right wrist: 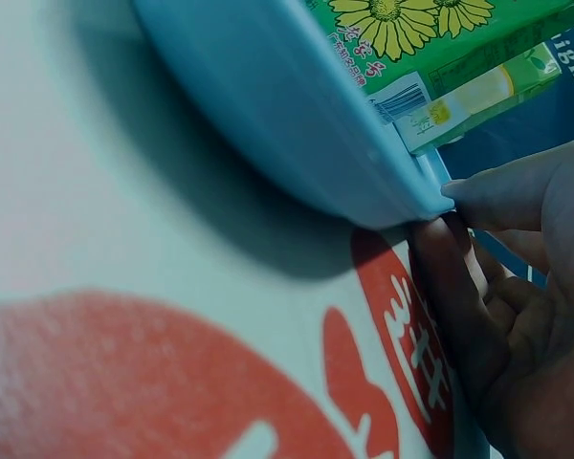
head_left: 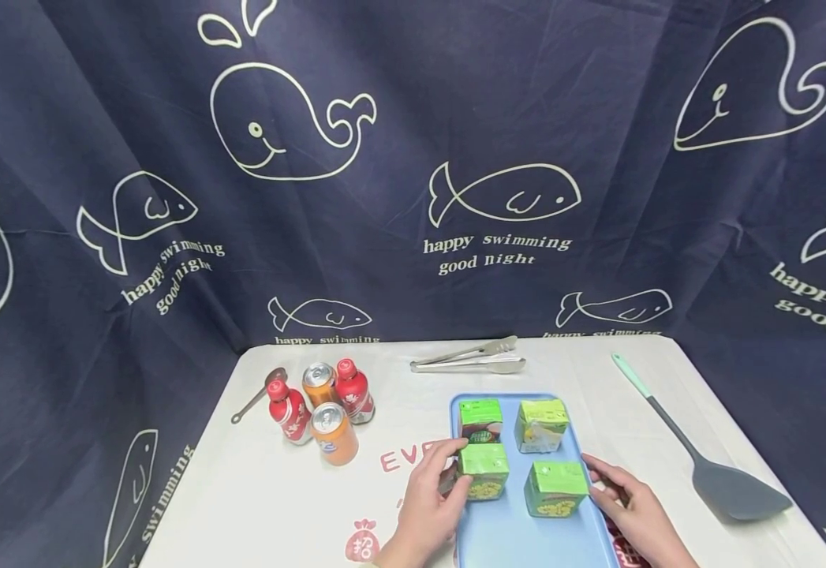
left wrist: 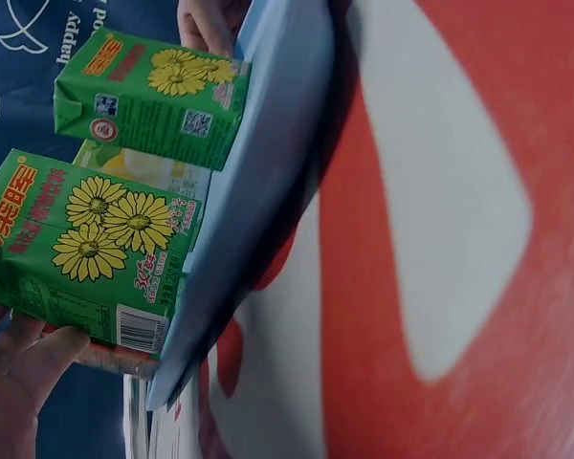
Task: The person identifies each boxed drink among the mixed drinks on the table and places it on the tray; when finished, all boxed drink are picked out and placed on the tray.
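A blue tray bears green drink cartons in two rough rows. My left hand grips the near-left carton, thumb on its near side and fingers round its left and far side. Yellow flowers are printed on that carton's face in the left wrist view. Just right of it stands a matching carton. Behind are a carton on the left and a yellow-green one on the right. At the tray's right rim, my right hand pinches the edge between thumb and fingers.
Left of the tray stand two orange cans and two red bottles, with a measuring spoon beside them. Metal tongs lie behind the tray. On the right lies a dark spatula with a mint handle.
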A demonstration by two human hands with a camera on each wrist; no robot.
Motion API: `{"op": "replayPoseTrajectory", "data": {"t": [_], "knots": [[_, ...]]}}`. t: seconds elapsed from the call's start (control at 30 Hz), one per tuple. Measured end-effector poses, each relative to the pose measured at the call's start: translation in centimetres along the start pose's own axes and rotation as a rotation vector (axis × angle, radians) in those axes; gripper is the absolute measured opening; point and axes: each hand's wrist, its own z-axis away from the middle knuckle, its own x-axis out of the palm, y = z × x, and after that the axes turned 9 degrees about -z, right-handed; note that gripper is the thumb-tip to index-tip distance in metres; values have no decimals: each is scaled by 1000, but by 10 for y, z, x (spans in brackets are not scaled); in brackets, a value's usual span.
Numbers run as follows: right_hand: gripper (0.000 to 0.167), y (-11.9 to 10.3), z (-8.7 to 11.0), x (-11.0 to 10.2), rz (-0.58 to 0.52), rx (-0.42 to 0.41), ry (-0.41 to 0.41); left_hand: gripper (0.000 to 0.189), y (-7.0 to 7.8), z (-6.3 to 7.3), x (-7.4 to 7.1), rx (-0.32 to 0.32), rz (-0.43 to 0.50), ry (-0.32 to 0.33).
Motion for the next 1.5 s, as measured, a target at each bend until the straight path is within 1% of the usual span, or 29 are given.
{"op": "replayPoseTrajectory", "data": {"t": [0.2, 0.33, 0.47, 0.57, 0.7, 0.83, 1.17, 1.3, 1.4, 1.43, 1.5], "knots": [[55, 0, -1, 2, -4, 0, 6, 47, -2, 3, 5, -4, -18, -29], [54, 0, 0, 3, 4, -29, 11, 51, -4, 4, 7, 10, -26, -33], [54, 0, 0, 4, 16, -45, 11, 52, -5, 4, 7, -4, -24, -33], [54, 0, 0, 3, 12, -40, 9, 49, -5, 5, 6, -22, -18, -36], [54, 0, -1, 2, 9, -40, 8, 47, -5, 5, 4, -26, -14, -31], [54, 1, -2, 1, 24, -54, 8, 46, -4, 5, 3, -8, -18, -30], [55, -1, -3, 2, 48, -22, -6, 48, -6, 5, 1, 46, -15, -39], [55, -1, -3, 1, 64, -11, -8, 48, -7, 5, -1, 40, -19, -66], [55, -2, -5, 0, 82, 11, -13, 50, -6, 4, -7, 21, -103, -113], [55, -3, -5, -1, 87, 19, -16, 51, -6, 3, -10, 22, -145, -132], [56, -5, -6, -2, 101, 35, -23, 55, -5, 2, -17, 48, -238, -165]]}}
